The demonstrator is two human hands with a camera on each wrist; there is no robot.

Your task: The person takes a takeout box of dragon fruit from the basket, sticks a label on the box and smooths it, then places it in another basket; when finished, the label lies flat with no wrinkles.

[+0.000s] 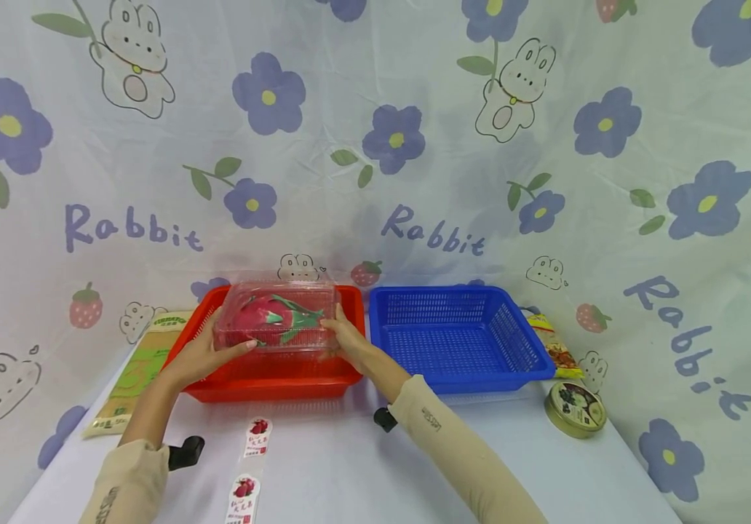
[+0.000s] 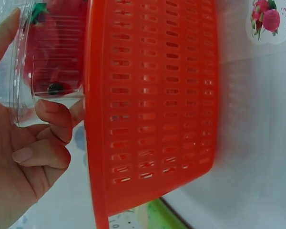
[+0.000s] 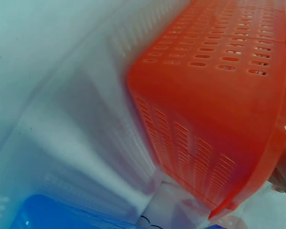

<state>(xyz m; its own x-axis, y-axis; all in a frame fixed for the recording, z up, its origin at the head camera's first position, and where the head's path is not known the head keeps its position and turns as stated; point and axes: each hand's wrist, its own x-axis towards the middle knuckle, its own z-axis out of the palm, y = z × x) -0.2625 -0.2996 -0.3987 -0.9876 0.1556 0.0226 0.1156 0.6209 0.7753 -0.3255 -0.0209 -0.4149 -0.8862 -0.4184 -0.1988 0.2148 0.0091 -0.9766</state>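
Observation:
A clear plastic clamshell box (image 1: 228, 331) with a red and green dragon fruit (image 1: 267, 313) inside is held between both hands, above the red basket (image 1: 271, 389). My left hand (image 1: 201, 358) grips the box's left end, thumb along the near side. In the left wrist view, that hand's fingers (image 2: 55, 129) curl under the box, close to the basket rim. At the opposite end, my right hand (image 1: 349, 338) holds the box by its right side. The right wrist view shows mostly the red basket's outer wall (image 3: 195, 105), with only part of the hand at the edge.
A blue basket (image 1: 461, 382) stands right of the red one. Beyond it lie a yellow snack packet (image 1: 554, 346) and a round tin (image 1: 575, 409). At the left is a green and tan bag (image 1: 142, 367). Dragon fruit stickers (image 1: 257, 437) lie on a strip in front.

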